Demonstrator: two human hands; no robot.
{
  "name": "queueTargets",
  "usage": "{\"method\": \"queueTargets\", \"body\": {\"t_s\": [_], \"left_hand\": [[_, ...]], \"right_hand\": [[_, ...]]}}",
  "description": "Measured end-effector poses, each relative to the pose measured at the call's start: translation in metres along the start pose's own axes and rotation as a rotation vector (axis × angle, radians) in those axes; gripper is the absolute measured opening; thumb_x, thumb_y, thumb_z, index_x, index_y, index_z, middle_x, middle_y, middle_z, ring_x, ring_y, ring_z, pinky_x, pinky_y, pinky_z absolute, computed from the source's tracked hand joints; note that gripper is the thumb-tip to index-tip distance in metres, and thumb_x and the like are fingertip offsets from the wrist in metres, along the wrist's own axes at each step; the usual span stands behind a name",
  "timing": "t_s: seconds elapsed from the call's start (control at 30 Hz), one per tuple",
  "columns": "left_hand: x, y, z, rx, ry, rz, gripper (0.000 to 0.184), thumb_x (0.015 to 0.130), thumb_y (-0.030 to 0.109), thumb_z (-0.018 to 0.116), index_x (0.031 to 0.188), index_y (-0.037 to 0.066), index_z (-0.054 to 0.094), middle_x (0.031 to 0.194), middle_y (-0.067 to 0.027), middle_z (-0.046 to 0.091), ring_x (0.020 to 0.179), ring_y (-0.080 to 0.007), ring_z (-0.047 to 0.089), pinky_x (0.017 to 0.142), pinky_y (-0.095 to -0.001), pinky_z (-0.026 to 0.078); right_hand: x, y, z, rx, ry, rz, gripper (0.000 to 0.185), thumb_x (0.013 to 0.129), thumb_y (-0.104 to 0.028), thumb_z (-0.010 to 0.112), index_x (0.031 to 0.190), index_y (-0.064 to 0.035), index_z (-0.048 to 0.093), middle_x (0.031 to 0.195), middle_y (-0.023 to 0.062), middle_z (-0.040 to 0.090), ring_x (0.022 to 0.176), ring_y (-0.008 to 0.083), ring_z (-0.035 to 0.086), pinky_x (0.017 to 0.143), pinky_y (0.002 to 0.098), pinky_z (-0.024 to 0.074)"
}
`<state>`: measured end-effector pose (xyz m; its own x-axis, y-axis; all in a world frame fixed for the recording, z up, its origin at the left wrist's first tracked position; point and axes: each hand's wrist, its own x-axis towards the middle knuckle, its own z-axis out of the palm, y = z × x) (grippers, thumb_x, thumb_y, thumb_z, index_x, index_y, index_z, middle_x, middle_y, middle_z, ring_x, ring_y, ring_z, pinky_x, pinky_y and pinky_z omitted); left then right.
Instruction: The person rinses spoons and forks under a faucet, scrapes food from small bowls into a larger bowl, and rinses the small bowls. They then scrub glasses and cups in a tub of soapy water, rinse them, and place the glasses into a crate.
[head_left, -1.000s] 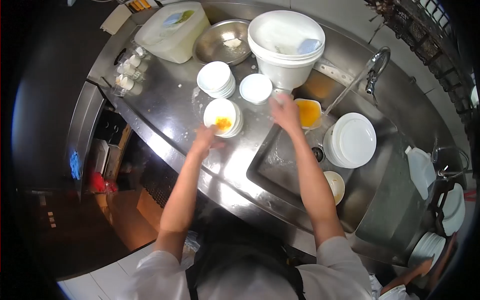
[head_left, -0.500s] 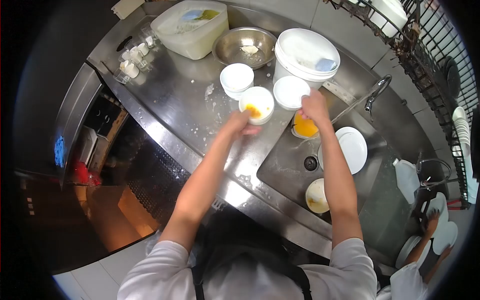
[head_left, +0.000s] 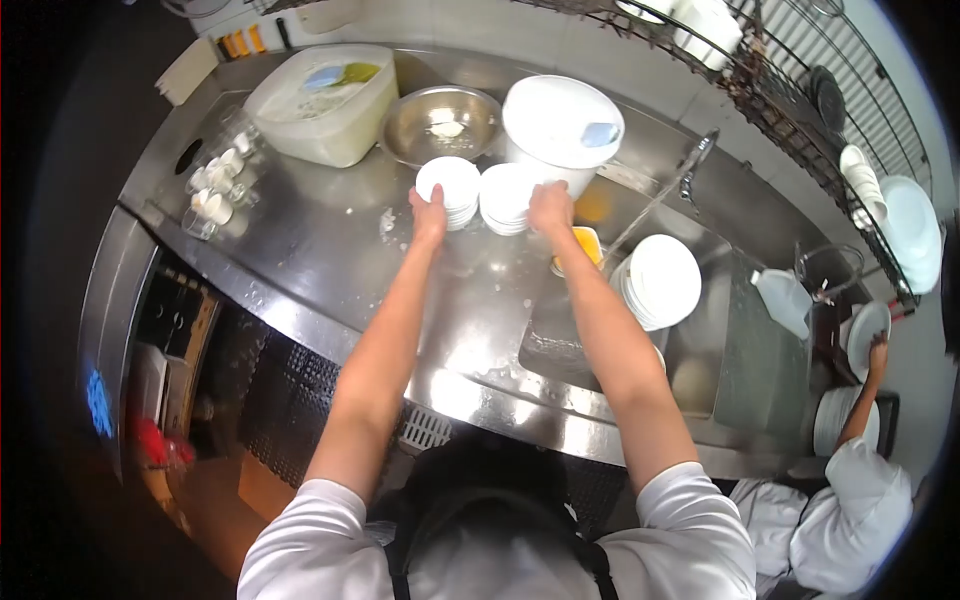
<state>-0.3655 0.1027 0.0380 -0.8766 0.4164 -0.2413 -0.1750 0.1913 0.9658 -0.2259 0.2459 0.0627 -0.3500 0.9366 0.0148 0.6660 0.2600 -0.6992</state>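
Two short stacks of white bowls stand side by side on the steel counter. Around the left stack of bowls (head_left: 448,182) my left hand (head_left: 430,213) is closed, thumb at its front and fingers along its side. My right hand (head_left: 552,208) grips the right stack of bowls (head_left: 504,192) at its right edge; some of its fingers are hidden. Just below my right wrist, a container of yellow-orange contents (head_left: 588,246) sits in the sink, partly covered by my forearm. White plates (head_left: 665,275) are piled in the sink beside that arm.
Behind the stacks are a steel basin (head_left: 405,135), a white bucket (head_left: 540,150) and a plastic tub (head_left: 345,130). Small glasses (head_left: 215,185) stand at left. Water runs from the faucet (head_left: 697,160). Another person's hand (head_left: 877,352) holds a plate at right, under a wire rack (head_left: 780,120).
The bowl with orange residue no longer shows on top. My right hand has brought its bowl down beside the other stack. My left hand moved to the left stack. The view has shifted.
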Motion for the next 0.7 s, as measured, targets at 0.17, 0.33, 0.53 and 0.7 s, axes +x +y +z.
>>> {"method": "queueTargets", "body": {"t_s": [0.17, 0.33, 0.53, 0.7], "left_hand": [[-0.011, -0.041, -0.024, -0.213, 0.029, -0.168, 0.061, 0.093, 0.048, 0.043, 0.140, 0.012, 0.028, 0.141, -0.0137, 0.035, 0.127, -0.0290, 0.038, 0.096, -0.0501, 0.037], [-0.065, -0.090, -0.005, 0.277, -0.051, 0.229, 0.051, 0.091, 0.026, 0.051, 0.131, -0.004, 0.040, 0.134, -0.0203, 0.044, 0.124, -0.0332, 0.040, 0.102, -0.0418, 0.033], [-0.122, -0.094, 0.007, 1.094, -0.048, 0.743, 0.055, 0.086, 0.025, 0.055, 0.131, -0.002, 0.041, 0.140, -0.0232, 0.036, 0.132, -0.0375, 0.029, 0.108, -0.0496, 0.020], [-0.161, -0.089, 0.065, 1.071, -0.364, 0.940, 0.054, 0.086, 0.029, 0.055, 0.131, 0.002, 0.045, 0.142, -0.0226, 0.034, 0.132, -0.0377, 0.030, 0.111, -0.0530, 0.016]], "right_hand": [[-0.005, 0.016, 0.005, 0.246, -0.073, 0.037, 0.033, 0.086, -0.021, 0.052, 0.104, 0.0065, 0.047, 0.092, 0.0326, 0.061, 0.092, 0.0453, 0.060, 0.083, 0.0488, 0.0462], [-0.023, -0.017, -0.018, 0.011, 0.049, -0.030, 0.031, 0.086, -0.019, 0.050, 0.106, 0.0044, 0.047, 0.089, 0.0292, 0.063, 0.088, 0.0459, 0.061, 0.081, 0.0497, 0.0461], [0.031, 0.111, -0.026, 0.922, 0.239, 0.163, 0.020, 0.087, -0.011, 0.050, 0.103, -0.0002, 0.054, 0.071, 0.0175, 0.060, 0.060, 0.0278, 0.059, 0.053, 0.0368, 0.0469], [0.086, 0.154, -0.108, 1.173, 0.091, 0.405, 0.015, 0.085, -0.002, 0.049, 0.098, -0.0040, 0.056, 0.068, 0.0043, 0.055, 0.051, 0.0100, 0.049, 0.040, 0.0248, 0.0365]]}}
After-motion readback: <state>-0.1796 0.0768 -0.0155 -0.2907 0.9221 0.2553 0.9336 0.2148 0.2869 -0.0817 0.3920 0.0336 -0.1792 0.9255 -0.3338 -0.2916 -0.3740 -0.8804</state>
